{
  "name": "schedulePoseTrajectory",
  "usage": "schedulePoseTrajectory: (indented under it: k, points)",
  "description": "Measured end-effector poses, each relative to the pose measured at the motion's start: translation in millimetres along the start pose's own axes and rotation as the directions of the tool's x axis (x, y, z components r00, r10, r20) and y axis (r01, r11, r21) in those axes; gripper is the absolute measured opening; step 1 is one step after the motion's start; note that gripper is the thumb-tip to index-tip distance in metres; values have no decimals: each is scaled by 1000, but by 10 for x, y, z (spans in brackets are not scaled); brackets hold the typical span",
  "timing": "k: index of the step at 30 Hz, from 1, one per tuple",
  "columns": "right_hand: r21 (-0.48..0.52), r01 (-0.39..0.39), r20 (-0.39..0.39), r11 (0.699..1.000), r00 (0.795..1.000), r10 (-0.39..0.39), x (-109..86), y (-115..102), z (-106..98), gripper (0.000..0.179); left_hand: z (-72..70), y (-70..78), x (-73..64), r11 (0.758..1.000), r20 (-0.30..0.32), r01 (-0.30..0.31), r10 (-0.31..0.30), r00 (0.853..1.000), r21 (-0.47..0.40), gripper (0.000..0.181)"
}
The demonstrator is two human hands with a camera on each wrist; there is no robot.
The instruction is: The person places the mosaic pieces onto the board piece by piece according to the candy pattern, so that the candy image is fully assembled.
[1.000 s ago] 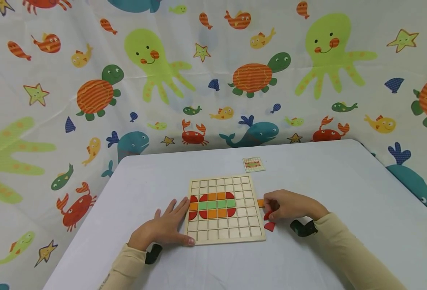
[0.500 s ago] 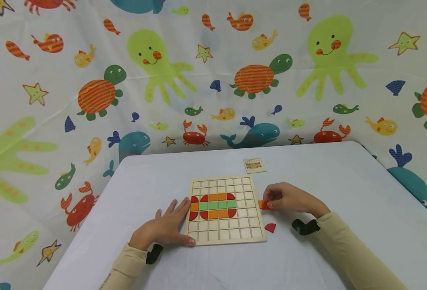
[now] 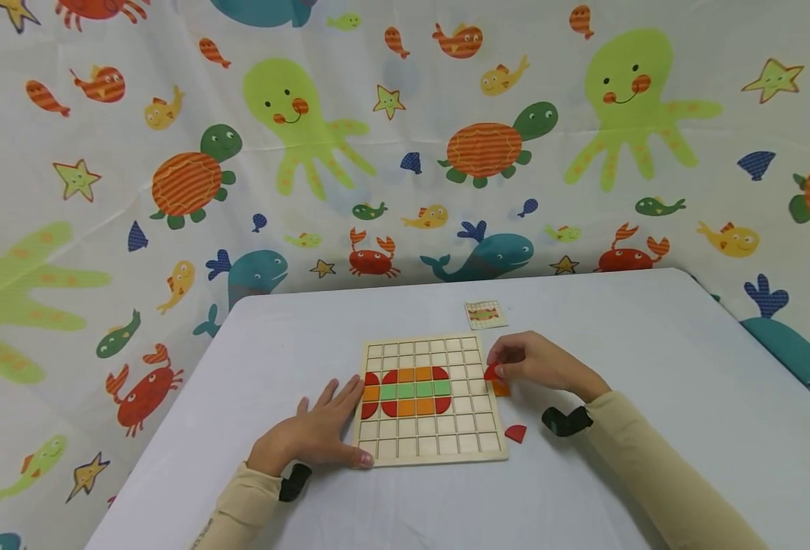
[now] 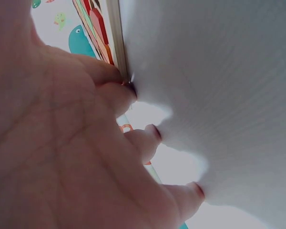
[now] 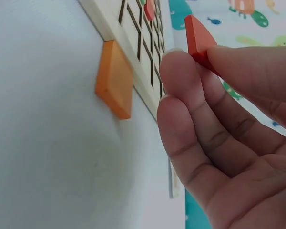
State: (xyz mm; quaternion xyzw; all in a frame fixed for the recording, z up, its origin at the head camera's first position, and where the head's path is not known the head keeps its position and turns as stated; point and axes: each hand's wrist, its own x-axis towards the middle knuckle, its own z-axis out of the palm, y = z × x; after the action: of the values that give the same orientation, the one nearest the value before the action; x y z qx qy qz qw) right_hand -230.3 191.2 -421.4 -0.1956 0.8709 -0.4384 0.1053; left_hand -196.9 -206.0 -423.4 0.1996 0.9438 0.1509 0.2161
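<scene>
A wooden grid board (image 3: 439,452) lies on the table with red, orange and green pieces set in its left and middle squares. My left hand (image 3: 315,435) rests at the board's left edge, fingers spread, fingertips and thumb touching that side. Between thumb and fingers my right hand (image 3: 539,367) pinches a red quarter-circle piece (image 5: 200,43), held up by the board's right edge. Under that hand an orange square piece (image 5: 115,78) lies against the board's edge. Another red quarter-circle piece (image 3: 516,433) lies on the table near the lower right corner.
Behind the board lies a small pattern card (image 3: 485,315) with a coloured figure on a grid. The white table (image 3: 295,328) ends at a hanging cloth (image 3: 391,153) printed with sea animals.
My right hand has picked up one red quarter-circle piece and moved it up and left, past the orange piece to the board's right edge. My left hand stays put.
</scene>
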Motion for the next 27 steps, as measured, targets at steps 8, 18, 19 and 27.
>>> schedulePoseTrajectory:
  k: [8, 18, 19, 27]
  points:
    - [-7, 5, -5, 1000, 1000, -5, 145, -78, 8, 9, -10, 7, -5, 1000, -2, 2, -2, 1000, 9, 126]
    - [-42, 24, -3, 999, 1000, -25, 287, -121, 68, 11, -9, 20, -16, 1000, 0, 8, -8, 1000, 2, 126]
    - [-44, 23, -3, 999, 1000, -23, 297, -130, 73, 11, -9, 20, -17, 1000, 1, 9, -9, 1000, 2, 126]
    - [-65, 1, -6, 998, 1000, -2, 365, -187, 119, 10, -5, 29, -24, 1000, -4, 16, -16, 1000, 6, 126]
